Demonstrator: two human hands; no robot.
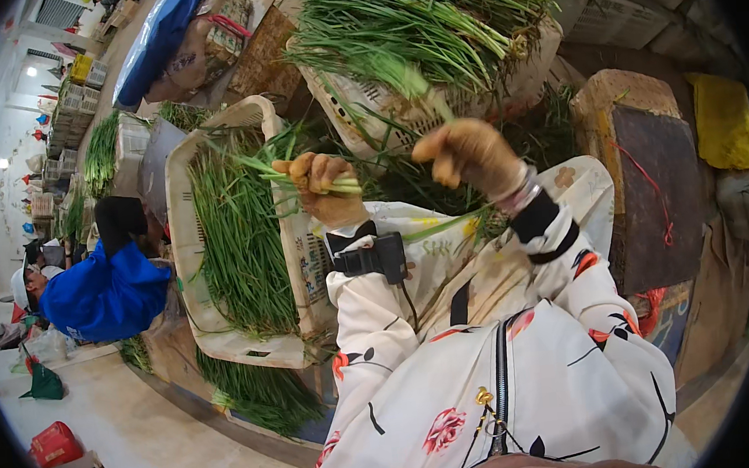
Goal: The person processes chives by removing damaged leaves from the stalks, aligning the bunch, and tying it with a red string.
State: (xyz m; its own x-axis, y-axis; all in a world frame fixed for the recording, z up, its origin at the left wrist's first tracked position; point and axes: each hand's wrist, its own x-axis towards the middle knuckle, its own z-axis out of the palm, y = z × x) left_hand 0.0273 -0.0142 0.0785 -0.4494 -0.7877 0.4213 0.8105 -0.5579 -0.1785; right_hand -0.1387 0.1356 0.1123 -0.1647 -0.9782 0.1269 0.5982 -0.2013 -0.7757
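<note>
My left hand [328, 188], in a worn tan glove, is closed around a small bunch of green onion-like stalks [270, 171], whose pale ends stick out toward the right. To its right, my right hand [474, 157] is blurred by motion, with its fingers curled. A blurred stalk [431, 94] meets the back of that hand and seems held at its pale end. Beside my left hand stands a white plastic crate [293, 253] with many green stalks [240, 244] lying in it. Beyond my hands, a large heap of stalks with roots [424, 25] rests on another crate [365, 119].
Loose leaves [404, 189] lie between the crates and the patterned apron [562, 186] on my lap. A dark-topped box [659, 198] stands at the right. At the left sits a person in blue [102, 292]. More stalks [261, 391] lie below the near crate.
</note>
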